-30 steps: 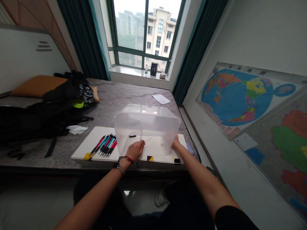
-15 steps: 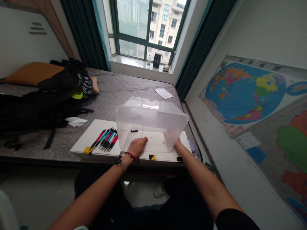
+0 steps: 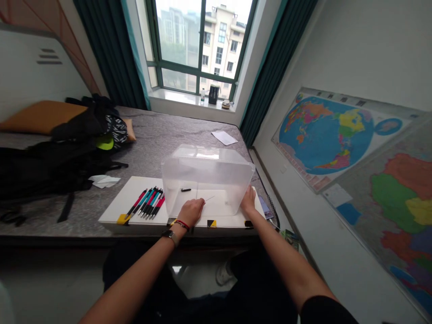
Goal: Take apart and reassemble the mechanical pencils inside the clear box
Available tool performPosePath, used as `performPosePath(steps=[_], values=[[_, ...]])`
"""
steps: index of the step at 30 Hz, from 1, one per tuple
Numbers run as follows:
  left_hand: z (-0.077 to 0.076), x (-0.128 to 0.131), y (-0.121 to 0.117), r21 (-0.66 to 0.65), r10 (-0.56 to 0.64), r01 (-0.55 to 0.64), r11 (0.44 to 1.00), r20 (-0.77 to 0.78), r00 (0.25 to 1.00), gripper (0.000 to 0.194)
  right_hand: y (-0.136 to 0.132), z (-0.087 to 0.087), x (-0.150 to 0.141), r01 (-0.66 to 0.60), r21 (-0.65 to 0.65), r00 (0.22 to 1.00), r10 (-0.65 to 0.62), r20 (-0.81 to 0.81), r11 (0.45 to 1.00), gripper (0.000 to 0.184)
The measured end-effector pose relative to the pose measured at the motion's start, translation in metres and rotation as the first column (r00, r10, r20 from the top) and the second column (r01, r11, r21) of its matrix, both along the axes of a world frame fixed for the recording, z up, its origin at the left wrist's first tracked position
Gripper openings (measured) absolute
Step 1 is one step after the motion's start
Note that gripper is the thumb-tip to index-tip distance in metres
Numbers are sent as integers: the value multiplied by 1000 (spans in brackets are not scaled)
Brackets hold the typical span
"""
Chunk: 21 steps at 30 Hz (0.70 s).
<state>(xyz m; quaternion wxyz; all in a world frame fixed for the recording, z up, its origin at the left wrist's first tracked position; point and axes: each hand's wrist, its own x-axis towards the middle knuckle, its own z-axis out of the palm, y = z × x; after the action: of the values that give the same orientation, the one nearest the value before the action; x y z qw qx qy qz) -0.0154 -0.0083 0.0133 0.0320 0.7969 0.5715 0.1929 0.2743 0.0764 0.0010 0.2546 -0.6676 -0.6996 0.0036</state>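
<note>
A clear plastic box (image 3: 205,173) lies on its side on a white board (image 3: 116,202), its mouth facing me. My left hand (image 3: 191,211) is at the mouth, fingers pinched together on a thin rod (image 3: 209,198) that points right; its exact kind is too fine to make out. Inside the box, on the board, rests a small black piece (image 3: 186,190). My right hand (image 3: 249,201) is against the outside of the right wall, its fingers partly hidden. Left of the box several pens (image 3: 148,202) in red, teal and black lie side by side.
The board sits at the front edge of a grey mattress (image 3: 175,123). Black bags (image 3: 67,153) and a crumpled tissue (image 3: 104,181) lie to the left. A white paper (image 3: 224,137) is behind the box, a phone (image 3: 265,207) to the right. Maps (image 3: 327,130) cover the right wall.
The view has turned slightly right and up. My right hand, earlier largely behind the translucent wall, now shows beside it, and the box's right edge has shifted left. My left hand keeps its pinch.
</note>
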Motion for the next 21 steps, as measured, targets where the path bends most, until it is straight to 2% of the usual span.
performPosePath(steps=[4,6,8,11,14,18,20,21], values=[[1,0,-1,-1,11,-11,1000,11,1000,38,-57,5,43,85,25,991,-82,-101,996,42],[1,0,-2,6,14,-14,1000,10,1000,39,-85,0,57,132,-37,975,-136,-174,991,44],[0,0,-2,9,7,-7,1000,10,1000,39,-104,-6,60,133,-97,959,-153,-239,986,46],[-1,0,-2,6,6,-6,1000,9,1000,39,-113,-4,54,159,-88,932,-179,-315,983,47],[-1,0,-1,-3,19,-19,1000,16,1000,37,-110,9,54,136,-107,900,-169,-403,985,46],[0,-1,-1,-23,10,-9,1000,50,999,36,-118,35,70,19,-223,817,-144,-558,975,42],[1,-1,-2,-36,16,-13,999,79,997,36,-130,51,68,31,-137,810,-105,-577,990,37],[1,-1,-2,-40,20,-17,999,90,996,36,-136,59,62,75,-40,820,-84,-566,996,34]])
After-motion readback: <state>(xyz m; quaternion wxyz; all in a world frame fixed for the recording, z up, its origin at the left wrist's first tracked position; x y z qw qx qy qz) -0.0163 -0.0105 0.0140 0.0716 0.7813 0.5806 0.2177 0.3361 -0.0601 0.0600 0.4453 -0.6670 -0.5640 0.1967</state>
